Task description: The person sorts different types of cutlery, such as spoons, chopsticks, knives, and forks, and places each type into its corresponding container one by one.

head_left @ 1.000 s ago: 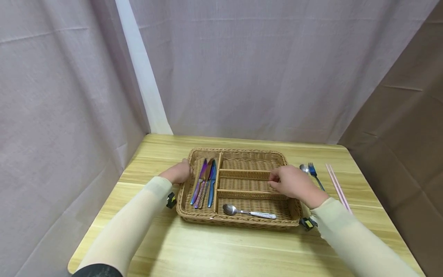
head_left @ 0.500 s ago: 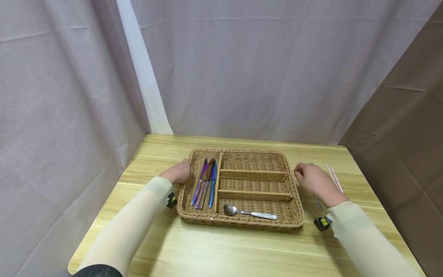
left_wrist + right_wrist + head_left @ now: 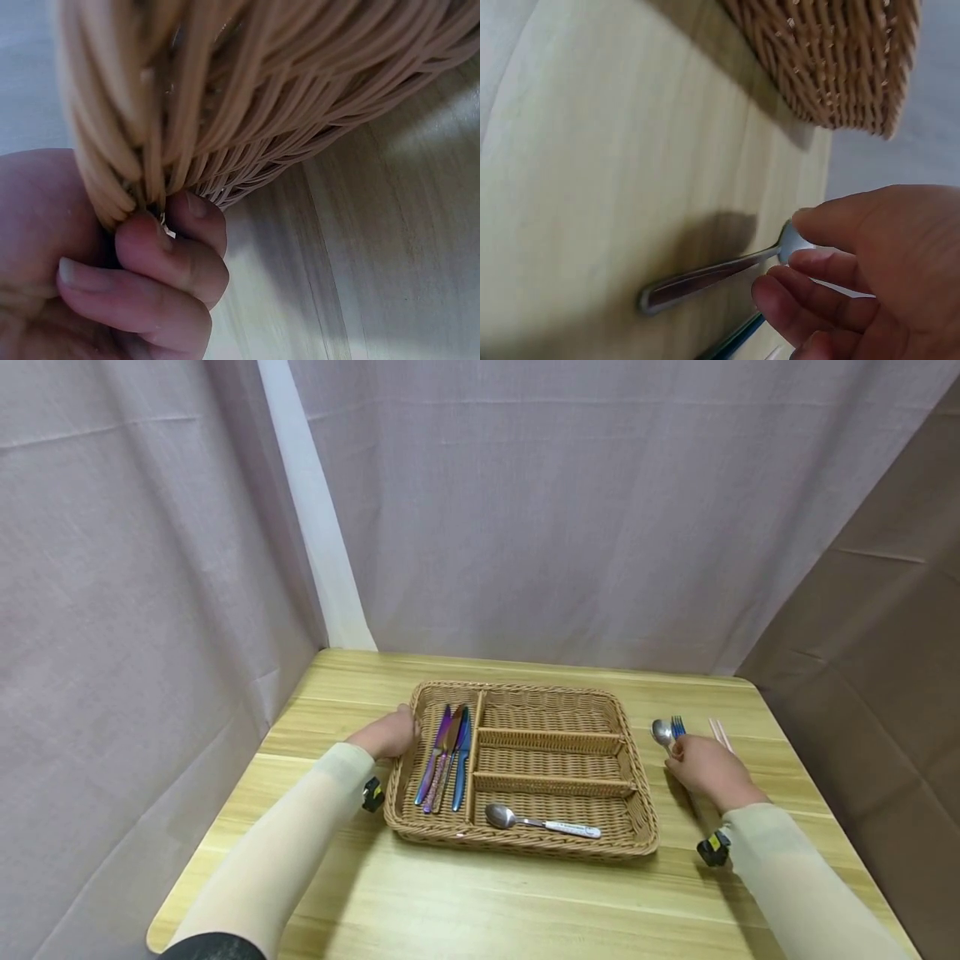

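Observation:
A wicker cutlery basket (image 3: 636,814) sits mid-table. My left hand (image 3: 396,732) grips its left rim, fingers curled under the weave (image 3: 165,262). My right hand (image 3: 678,760) is on the table to the right of the basket, over a silver spoon (image 3: 662,732) and a blue fork (image 3: 678,726). In the right wrist view the thumb and fingers (image 3: 795,259) pinch the neck of the spoon (image 3: 705,279), which lies on the wood. Several coloured knives (image 3: 447,753) fill the basket's left compartment, and a white-handled spoon (image 3: 542,820) lies in the front one.
Pink chopsticks (image 3: 720,732) lie just right of the fork, near the table's right edge. Curtains hang close behind and to the left. The basket's two middle-right compartments (image 3: 551,762) hold nothing. Bare wooden table (image 3: 487,902) stretches in front of the basket.
My right hand left the basket's middle compartment, crossed its right rim and came down on the spoon and fork beside it. The left hand stayed on the left rim.

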Available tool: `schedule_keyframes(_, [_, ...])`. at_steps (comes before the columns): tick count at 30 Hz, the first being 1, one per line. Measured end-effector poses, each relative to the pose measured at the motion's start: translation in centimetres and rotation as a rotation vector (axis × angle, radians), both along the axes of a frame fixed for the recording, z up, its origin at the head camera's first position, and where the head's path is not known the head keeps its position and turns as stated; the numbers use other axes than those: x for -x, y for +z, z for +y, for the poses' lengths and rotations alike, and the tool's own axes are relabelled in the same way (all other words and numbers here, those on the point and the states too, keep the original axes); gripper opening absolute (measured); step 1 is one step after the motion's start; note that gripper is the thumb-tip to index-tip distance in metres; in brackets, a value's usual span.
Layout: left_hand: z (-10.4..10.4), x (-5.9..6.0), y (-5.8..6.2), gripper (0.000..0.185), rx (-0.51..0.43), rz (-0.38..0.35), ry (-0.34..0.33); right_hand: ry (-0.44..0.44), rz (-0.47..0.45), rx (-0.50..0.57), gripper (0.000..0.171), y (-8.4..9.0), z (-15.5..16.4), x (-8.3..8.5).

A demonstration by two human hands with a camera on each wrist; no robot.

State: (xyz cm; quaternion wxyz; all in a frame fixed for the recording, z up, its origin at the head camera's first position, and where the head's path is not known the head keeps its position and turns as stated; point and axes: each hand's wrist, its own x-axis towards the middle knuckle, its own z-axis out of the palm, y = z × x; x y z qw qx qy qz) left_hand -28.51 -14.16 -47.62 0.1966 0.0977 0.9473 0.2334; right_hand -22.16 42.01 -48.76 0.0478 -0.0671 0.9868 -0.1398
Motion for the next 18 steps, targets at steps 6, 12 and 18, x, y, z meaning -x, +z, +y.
schedule_keyframes(6, [0.0,0.0,-0.1,0.063,-0.020,-0.011,0.018,-0.028,-0.034,0.001,0.023,0.0,-0.1,-0.5])
schedule_keyframes(12, [0.0,-0.1,0.0,0.057,-0.025,0.008,0.015,-0.043,-0.008,-0.039,0.019,0.4,-0.5,-1.0])
schedule_keyframes(18, [0.0,0.0,-0.1,0.066,-0.051,-0.026,0.043,-0.043,-0.012,-0.039,0.021,0.3,-0.5,-1.0])
